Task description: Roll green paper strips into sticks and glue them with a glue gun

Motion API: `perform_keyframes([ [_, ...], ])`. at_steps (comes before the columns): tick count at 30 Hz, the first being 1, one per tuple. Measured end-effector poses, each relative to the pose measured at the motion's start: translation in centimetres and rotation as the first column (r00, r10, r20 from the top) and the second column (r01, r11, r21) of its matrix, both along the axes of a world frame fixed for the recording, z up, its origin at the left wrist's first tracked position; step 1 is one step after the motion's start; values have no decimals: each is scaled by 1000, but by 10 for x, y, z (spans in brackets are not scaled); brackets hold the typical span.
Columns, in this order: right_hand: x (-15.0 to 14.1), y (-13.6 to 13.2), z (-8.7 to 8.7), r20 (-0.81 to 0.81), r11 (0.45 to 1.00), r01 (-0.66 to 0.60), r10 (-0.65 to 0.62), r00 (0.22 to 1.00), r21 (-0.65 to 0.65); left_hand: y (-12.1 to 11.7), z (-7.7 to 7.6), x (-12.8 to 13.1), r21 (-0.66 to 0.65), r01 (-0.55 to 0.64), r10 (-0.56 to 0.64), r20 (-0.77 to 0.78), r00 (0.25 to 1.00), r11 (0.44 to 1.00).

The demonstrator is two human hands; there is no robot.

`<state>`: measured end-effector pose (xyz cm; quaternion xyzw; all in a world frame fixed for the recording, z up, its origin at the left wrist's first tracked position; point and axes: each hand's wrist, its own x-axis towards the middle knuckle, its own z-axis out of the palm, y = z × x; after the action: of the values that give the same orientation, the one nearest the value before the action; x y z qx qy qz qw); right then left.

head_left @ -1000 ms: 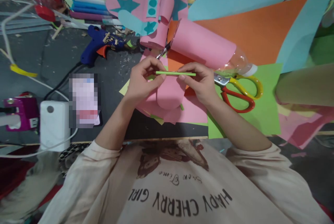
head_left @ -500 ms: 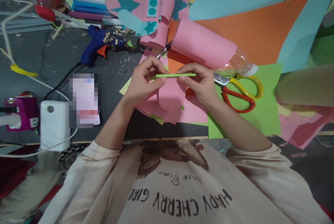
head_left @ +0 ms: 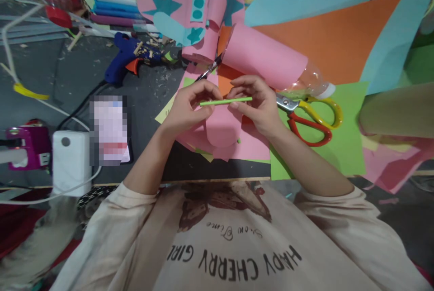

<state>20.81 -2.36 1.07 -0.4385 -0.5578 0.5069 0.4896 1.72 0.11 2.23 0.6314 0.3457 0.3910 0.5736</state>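
Bare left hand [head_left: 191, 105]: its fingers are pinching a thin, straight, bright-green strip [head_left: 225, 101] near the left end, thumb pressing on the near side.
Bare right hand [head_left: 259, 103]: thumb and forefinger are pinching the strip from the other side, the remaining fingers fanning out loosely behind.
Green strip: it's stretching from hand to hand, tilting a touch, its right end sitting higher in view.
Round-cornered pink paper piece [head_left: 224, 130]: lying just below the strip in view, overlapping other pink paper by the near edge of the dark grey tabletop [head_left: 149, 105].
Red-and-yellow-handled metal scissors [head_left: 285, 102]: resting just beside the right hand, handles spreading across a light-green paper sheet [head_left: 349, 155].
Clear plastic bottle wrapped in pink paper [head_left: 266, 58]: lying on its side beyond the right hand, white cap pointing right.
Blue glue gun with an orange trigger [head_left: 122, 55]: lying off to the left, beyond the left hand.
Phone with a blurred-out screen [head_left: 110, 130]: lying left of the left forearm, near a white rectangular block [head_left: 71, 159].
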Motion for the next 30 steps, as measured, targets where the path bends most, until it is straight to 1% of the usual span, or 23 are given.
perform_keyframes([
  [5,1,0,-3,-21,999,-36,36,999,-3,-1,1,1,-20,-15,15,-19,1000,1000],
  [12,3,0,-6,-22,999,-31,31,999,-18,0,1,4,15,13,-12,-53,999,1000],
  [21,5,2,-8,-7,1000,0,0,1000,1,-2,-1,4,14,-40,40,-24,999,999],
  [26,6,1,-9,43,1000,30,-30,999,3,-2,-1,5,15,-60,61,-50,997,998],
  [30,4,0,-7,40,999,45,-46,998,11,-1,-4,3,24,-91,91,-28,995,996],
])
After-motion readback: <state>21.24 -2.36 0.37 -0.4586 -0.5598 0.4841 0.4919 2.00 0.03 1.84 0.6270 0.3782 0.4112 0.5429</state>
